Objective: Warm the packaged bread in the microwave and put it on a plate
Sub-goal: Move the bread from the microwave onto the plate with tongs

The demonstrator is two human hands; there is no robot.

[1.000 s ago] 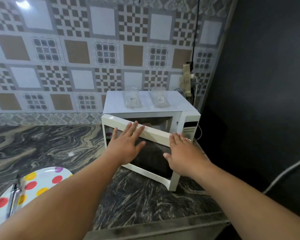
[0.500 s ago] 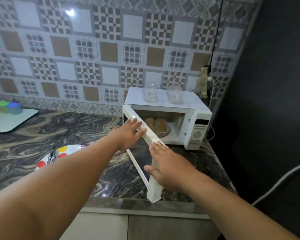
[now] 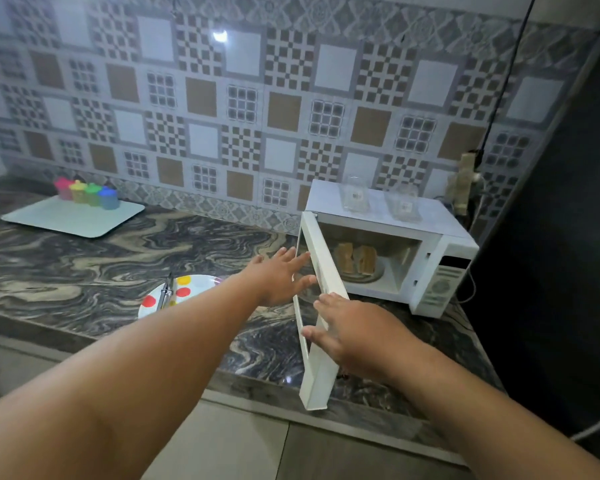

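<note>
- Microwave (image 3: 440, 268) door (image 3: 321, 303) swung wide open; bread (image 3: 355, 259) on turntable inside.
- Left hand (image 3: 278, 278) spread, flat beside the door's outer face; right hand (image 3: 354, 336) spread on its top edge.
- Spotted plate (image 3: 187, 289) with tongs (image 3: 165, 294) left of door; two clear glasses (image 3: 355, 199) on top.

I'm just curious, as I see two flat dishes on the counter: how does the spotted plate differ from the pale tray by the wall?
The spotted plate is round with coloured dots; the pale tray is rectangular and plain. The plate lies near the counter's front, close to the left hand; the tray sits far back on the left. The plate carries a metal utensil; the tray carries coloured cups. Both lie flat on the marble counter.
</note>
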